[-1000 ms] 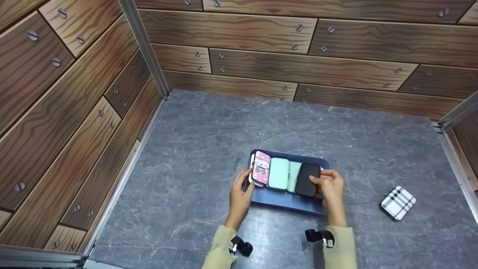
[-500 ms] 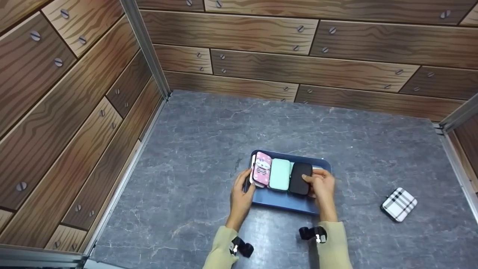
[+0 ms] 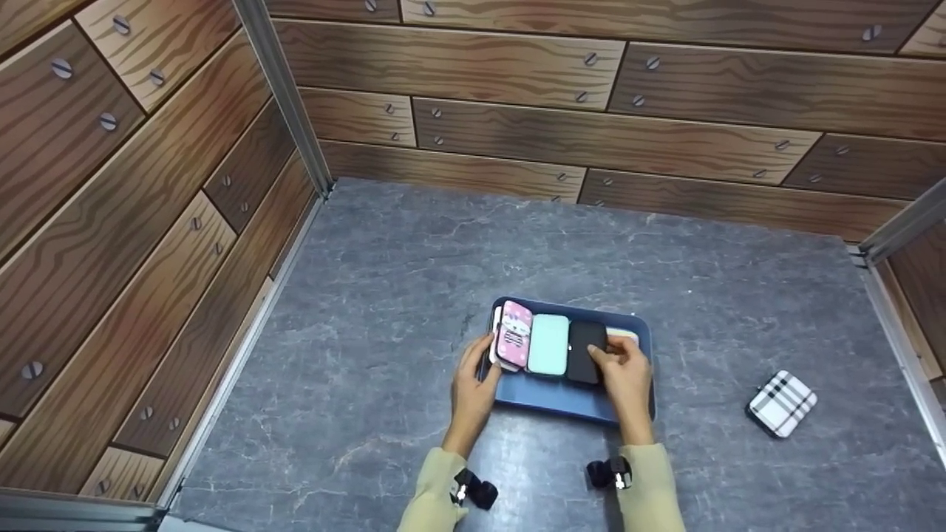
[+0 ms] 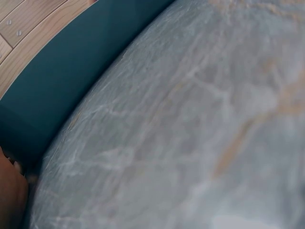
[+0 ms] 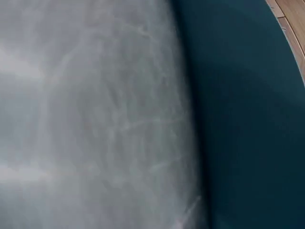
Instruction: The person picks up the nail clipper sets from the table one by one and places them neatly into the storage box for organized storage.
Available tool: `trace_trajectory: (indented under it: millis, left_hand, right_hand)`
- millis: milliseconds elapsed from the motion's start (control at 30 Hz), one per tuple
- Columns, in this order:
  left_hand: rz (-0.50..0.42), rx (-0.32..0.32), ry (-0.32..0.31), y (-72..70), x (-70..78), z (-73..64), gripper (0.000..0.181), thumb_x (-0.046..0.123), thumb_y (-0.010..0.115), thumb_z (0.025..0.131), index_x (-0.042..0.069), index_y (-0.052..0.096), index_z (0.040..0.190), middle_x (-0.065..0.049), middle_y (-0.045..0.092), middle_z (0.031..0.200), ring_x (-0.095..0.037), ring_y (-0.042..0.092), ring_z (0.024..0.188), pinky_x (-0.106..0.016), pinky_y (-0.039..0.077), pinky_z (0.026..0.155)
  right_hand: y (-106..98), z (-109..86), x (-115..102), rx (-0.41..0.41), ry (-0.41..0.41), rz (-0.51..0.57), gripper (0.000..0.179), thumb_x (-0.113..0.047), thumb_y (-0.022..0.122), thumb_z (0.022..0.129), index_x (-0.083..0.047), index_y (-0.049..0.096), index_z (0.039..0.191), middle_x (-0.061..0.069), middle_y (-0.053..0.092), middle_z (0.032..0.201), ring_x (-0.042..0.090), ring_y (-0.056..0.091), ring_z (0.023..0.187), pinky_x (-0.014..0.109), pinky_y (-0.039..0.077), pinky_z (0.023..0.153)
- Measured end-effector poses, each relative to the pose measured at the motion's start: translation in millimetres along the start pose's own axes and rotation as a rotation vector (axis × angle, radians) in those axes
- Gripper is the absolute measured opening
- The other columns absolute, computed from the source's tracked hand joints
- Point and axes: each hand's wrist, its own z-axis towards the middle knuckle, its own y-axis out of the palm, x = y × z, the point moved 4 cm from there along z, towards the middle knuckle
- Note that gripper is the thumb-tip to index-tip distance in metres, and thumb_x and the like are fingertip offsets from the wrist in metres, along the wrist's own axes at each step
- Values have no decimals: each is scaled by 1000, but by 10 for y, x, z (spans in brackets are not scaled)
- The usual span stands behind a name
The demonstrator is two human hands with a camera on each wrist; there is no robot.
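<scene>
A blue tray [image 3: 550, 397] stands on the grey marbled floor. At its left end my left hand [image 3: 473, 388] grips the rim beside a pink cartoon-print case [image 3: 514, 334]. A white item [image 3: 496, 334] shows partly under that case. My right hand [image 3: 627, 373] pinches a black zip case [image 3: 584, 353] between thumb and fingers, flush beside a mint-green case [image 3: 548, 344]. Part of a pale item [image 3: 623, 333] shows behind the right fingers. In the left wrist view a bit of my left hand [image 4: 12, 193] lies by the tray wall [image 4: 62, 76]; the right wrist view shows only tray wall [image 5: 248, 119] and floor.
A black-and-white plaid case [image 3: 783, 403] lies on the floor [image 3: 414, 281] to the right of the tray. Wood-print walls [image 3: 502, 133] with metal corner posts [image 3: 288, 96] enclose the back and sides.
My right hand has slid the black case leftward until it covers the mint-green strip and meets the mint-green case. The pale item at the tray's right has come into view. My left hand stays put.
</scene>
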Motion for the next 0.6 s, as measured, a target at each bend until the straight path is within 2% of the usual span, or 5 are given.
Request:
trace_trajectory:
  millis: [167, 300, 500, 600]
  left_hand:
    - [-9, -18, -15, 7, -8, 1, 49, 7, 64, 90, 20, 61, 137, -4, 54, 143, -20, 45, 135, -40, 34, 113]
    - [-21, -14, -14, 4, -7, 2, 49, 5, 63, 89, 18, 61, 137, -6, 54, 143, -20, 46, 135, -39, 35, 112]
    - [-13, 1, 23, -1, -6, 12, 49, 4, 64, 88, 14, 62, 135, -7, 56, 140, -24, 48, 133, -41, 35, 112]
    - [-13, 4, 17, -6, -13, 15, 49, 3, 64, 87, 15, 63, 135, -7, 56, 140, -23, 48, 133, -40, 34, 112]
  right_hand:
    - [4, -22, -30, 99, -138, -162, 27, -18, 80, 80, -1, 72, 100, 12, 68, 87, 22, 60, 74, 32, 44, 70]
    - [11, -31, -22, 116, -186, -180, 26, -16, 80, 80, 1, 72, 97, 14, 66, 87, 29, 59, 80, 41, 42, 76]
    - [20, -34, -10, 127, -211, -145, 28, -10, 80, 80, 4, 72, 103, 17, 62, 91, 27, 54, 76, 33, 39, 70]
    - [30, -30, -11, 128, -209, -135, 30, -10, 80, 80, 3, 71, 106, 16, 61, 91, 23, 51, 73, 28, 36, 67]
